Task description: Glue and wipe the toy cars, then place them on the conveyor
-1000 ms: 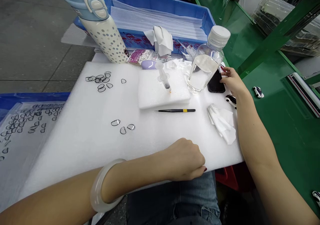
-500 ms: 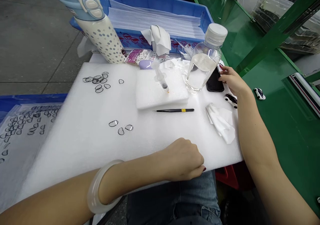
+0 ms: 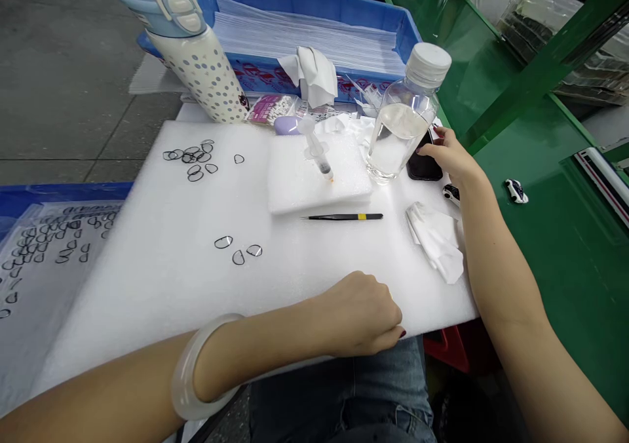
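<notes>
My left hand (image 3: 361,315) rests as a closed fist at the near edge of the white foam sheet (image 3: 162,286); nothing shows in it, though its palm side is hidden. At the right, my right hand (image 3: 452,158) holds the edge of a black phone (image 3: 425,166), its thumb over the screen. The phone lies beside a clear bottle of liquid (image 3: 398,132). Black tweezers with a yellow band (image 3: 344,217) lie in front of a foam block (image 3: 314,187), on which a syringe (image 3: 318,151) rests. Several thin black rings (image 3: 238,257) are spread over the left part of the sheet.
A dotted drinking bottle (image 3: 206,76) and a blue bin of white sheets (image 3: 314,30) stand at the back. Crumpled tissue (image 3: 435,243) and a toy-like car piece (image 3: 451,194) lie at the right. More rings sit in a blue-edged tray (image 3: 63,194) at left.
My right thumb has moved left, from the phone's right side to over its screen. My left hand stays where it was, and the view has shifted slightly.
</notes>
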Tool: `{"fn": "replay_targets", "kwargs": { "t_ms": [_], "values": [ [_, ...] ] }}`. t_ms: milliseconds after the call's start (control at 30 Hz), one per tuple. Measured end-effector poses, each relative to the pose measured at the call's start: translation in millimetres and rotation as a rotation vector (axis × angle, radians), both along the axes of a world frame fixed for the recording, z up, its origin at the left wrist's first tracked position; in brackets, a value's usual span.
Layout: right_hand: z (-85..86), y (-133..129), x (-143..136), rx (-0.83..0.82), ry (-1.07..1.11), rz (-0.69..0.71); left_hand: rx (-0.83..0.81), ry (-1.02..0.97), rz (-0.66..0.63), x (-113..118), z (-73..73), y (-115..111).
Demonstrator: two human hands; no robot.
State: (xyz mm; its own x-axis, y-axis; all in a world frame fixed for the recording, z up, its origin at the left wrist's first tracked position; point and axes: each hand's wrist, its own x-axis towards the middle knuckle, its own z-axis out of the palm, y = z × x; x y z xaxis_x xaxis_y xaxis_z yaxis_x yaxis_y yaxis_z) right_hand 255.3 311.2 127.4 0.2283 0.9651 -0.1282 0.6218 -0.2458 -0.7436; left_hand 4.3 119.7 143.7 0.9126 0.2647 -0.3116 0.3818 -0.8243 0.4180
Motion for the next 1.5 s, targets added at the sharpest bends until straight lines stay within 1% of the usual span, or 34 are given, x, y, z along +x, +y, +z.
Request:
{"fn": "replay_targets", "kwargs": {
  "t_ms": [67,167,467,567,700,900,1100,1200,1333,1433,1500],
  "values": [
    [5.5,-5.0,0.7,-0.031,0.049,0.04,0.001,0.0,-0.002,-0.1,-0.8,0.2],
    [9.4,-9.9,0.2,-0.019,0.08,0.075,0.006,-0.008,-0.002,-0.3,-2.4,0.0],
    [5.6,-7.6,0.3,0.01,0.14,0.019,0.017,-0.063,0.019,-1.5,-4.1,-1.5],
    [4.3,-6.7,3.2,0.014,0.135,0.039,0.017,-0.062,0.019,-1.5,-3.7,-1.4],
    [3.3,-7.2,3.6,0.025,0.076,0.081,0.017,-0.048,0.01,-1.5,-2.3,-1.2],
    [3.7,-6.1,0.8,0.018,0.087,0.031,0.011,-0.038,0.007,-1.2,-1.1,-0.6],
    [4.4,-2.8,0.6,0.018,0.084,-0.005,0.012,-0.049,0.012,-0.9,-2.9,-0.8],
    [0.7,-0.4,-1.4,0.029,0.077,-0.023,0.005,-0.069,0.019,-0.8,-3.9,-1.1],
    [-10.6,6.8,-0.5,0.087,0.025,-0.01,0.008,-0.104,0.036,-1.9,-5.5,-2.1],
    [-15.7,11.1,7.3,0.154,-0.021,0.025,0.012,-0.147,0.044,-3.1,-6.9,-2.7],
    [-13.7,10.6,16.2,0.163,0.002,0.059,0.021,-0.141,0.038,-3.3,-7.0,-2.7]
  ]
}}
